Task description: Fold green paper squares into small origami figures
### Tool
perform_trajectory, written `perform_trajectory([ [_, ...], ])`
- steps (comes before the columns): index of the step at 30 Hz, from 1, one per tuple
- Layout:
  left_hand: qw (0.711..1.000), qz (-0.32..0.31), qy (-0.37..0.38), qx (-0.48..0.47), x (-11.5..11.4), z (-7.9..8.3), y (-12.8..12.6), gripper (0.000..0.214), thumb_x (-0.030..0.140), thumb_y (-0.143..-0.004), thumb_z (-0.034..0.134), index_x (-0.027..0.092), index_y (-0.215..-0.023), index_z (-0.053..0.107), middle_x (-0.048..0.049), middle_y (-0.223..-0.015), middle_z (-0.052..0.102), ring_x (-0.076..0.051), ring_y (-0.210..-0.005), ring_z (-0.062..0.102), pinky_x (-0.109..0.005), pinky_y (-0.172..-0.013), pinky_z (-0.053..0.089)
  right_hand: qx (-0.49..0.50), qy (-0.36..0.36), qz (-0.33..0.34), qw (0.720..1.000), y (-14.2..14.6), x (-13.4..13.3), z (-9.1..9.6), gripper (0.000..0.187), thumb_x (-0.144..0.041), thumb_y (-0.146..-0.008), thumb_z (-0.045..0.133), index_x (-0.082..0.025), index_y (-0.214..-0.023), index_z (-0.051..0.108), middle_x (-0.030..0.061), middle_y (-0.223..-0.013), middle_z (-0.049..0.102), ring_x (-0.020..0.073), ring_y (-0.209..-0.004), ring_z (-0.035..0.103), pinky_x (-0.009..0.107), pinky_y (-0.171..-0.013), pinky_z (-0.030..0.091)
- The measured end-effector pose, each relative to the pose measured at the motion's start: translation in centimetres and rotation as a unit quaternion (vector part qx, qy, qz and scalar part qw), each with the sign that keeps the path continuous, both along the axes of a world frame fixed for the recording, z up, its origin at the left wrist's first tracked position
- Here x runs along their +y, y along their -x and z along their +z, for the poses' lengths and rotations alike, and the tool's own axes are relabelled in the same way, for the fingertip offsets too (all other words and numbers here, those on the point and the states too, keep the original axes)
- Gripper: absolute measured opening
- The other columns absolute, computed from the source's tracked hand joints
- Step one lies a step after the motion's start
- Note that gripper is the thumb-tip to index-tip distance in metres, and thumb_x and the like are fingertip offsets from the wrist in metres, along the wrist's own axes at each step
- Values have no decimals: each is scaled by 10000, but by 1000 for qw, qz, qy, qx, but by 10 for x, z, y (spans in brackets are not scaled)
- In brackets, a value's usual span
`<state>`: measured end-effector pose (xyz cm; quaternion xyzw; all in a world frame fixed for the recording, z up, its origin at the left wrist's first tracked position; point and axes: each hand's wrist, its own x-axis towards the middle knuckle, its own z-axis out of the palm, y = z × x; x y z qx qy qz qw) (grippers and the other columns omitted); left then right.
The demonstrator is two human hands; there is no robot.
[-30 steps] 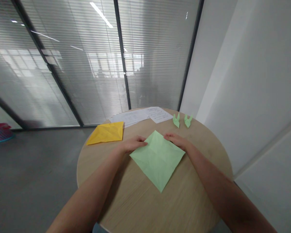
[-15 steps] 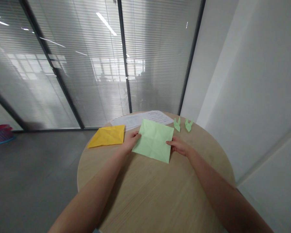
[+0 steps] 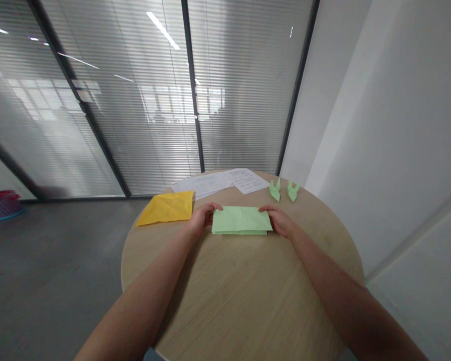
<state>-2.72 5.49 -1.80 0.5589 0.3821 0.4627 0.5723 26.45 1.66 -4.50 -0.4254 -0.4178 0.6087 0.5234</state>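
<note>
A sheet of light green paper, doubled over into a wide strip, is held between my hands above the table. Its two layers show slightly offset along the near edge. My left hand grips the left end, thumb on top and fingers partly hidden behind. At the opposite end my right hand pinches the paper near its upper right corner. Just left of my left hand lies a yellow paper piece with creases. Beyond my right hand stand two small folded green paper figures, a left one and a right one, with ear-like points.
White printed sheets lie at the far side of the round wooden table. Behind it is a glass partition with blinds; a white wall rises on the right. A red and blue basket sits on the floor at left.
The green sheet, spread out as a square before, is now folded over to about half its height. Both hands have shifted slightly towards its upper corners, uncovering more of the printed sheets.
</note>
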Motion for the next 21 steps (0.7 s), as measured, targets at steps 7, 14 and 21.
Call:
perform_trajectory([
  [7, 1000, -16, -4, 11, 1, -2, -1, 277, 281, -584, 787, 170, -796, 646, 8, -655, 639, -113, -515, 549, -209, -478, 351, 36, -36, 56, 997, -1, -8, 12, 475, -313, -835, 547, -262, -1301, 470, 62, -1079, 693, 226, -999, 670, 422, -884, 523],
  [14, 999, -5, -23, 23, 3, -4, -2, 268, 276, -587, 787, 170, -775, 628, 15, -622, 621, -100, -487, 521, -195, -449, 295, -36, -60, 92, 993, -3, -9, 6, 577, -291, -745, 747, -270, -1282, 537, 72, -1216, 633, 203, -1021, 646, 370, -888, 530],
  [21, 999, 8, -33, 29, 7, -7, 0, 263, 273, -595, 784, 165, -776, 626, 29, -605, 594, -77, -467, 475, -186, -436, 276, -102, -96, 122, 983, 0, -9, 7, 504, -270, -667, 808, -200, -1134, 632, 101, -1180, 665, 233, -1010, 648, 391, -902, 522],
])
